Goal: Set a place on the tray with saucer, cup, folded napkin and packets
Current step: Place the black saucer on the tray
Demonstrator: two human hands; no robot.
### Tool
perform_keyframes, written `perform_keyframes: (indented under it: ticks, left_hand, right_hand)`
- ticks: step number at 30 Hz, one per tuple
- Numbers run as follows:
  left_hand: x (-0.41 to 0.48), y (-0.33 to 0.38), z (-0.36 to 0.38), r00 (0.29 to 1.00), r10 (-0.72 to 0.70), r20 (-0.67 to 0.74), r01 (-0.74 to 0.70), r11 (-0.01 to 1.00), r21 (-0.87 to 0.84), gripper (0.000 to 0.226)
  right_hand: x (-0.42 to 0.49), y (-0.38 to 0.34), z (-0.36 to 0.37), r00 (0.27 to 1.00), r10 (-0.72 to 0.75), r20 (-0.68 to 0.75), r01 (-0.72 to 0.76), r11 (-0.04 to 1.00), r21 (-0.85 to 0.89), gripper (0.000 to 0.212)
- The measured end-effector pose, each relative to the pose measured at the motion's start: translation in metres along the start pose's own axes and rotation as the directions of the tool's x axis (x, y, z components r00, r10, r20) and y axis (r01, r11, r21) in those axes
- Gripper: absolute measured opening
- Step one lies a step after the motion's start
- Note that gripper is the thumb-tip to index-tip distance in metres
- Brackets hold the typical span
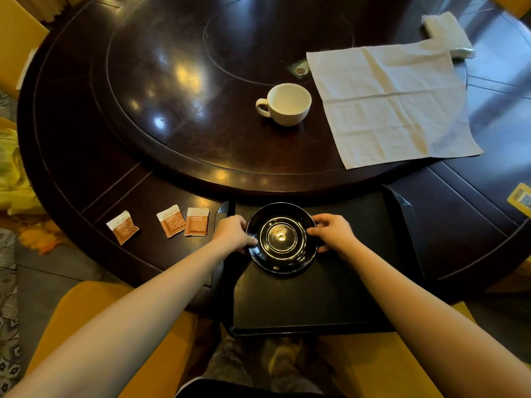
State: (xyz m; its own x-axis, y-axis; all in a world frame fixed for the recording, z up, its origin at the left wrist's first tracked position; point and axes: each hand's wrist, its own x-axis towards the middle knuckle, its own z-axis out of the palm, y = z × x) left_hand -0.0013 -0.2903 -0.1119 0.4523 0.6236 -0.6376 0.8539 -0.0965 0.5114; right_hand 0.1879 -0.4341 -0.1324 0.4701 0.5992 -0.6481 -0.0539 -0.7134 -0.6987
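Note:
A glossy black saucer (282, 238) lies on the far part of a black tray (310, 300) at the table's near edge. My left hand (232, 232) grips the saucer's left rim and my right hand (333, 232) grips its right rim. A white cup (287, 104) stands upright on the dark turntable beyond, handle to the left. An unfolded white napkin (393, 101) is spread flat to the right of the cup. Three orange-and-white packets (172, 224) lie on the table left of the tray.
The round dark wooden table (86, 145) has a raised turntable in the middle. A stack of white napkins (445, 31) sits at the far right. A yellow sticker (521, 198) is at the right edge. Yellow chairs surround the table.

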Motion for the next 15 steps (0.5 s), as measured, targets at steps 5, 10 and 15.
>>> perform_keyframes:
  ticks: [5,10,15]
  left_hand:
    - [0.009,0.013,-0.039,0.997,-0.014,0.072,0.018,0.998,-0.057,0.049]
    - [0.02,0.049,-0.099,0.958,0.123,0.261,-0.148,0.986,0.08,0.051]
    - [0.04,0.093,-0.142,0.929,0.22,0.297,-0.298,0.921,0.251,0.059]
  right_hand:
    - [0.004,-0.021,-0.015,0.989,0.087,0.122,-0.07,0.988,-0.14,0.03]
    - [0.011,-0.067,-0.046,0.968,0.142,0.208,-0.049,0.916,-0.398,0.038]
    - [0.018,-0.134,-0.081,0.962,0.112,0.25,0.021,0.88,-0.474,0.041]
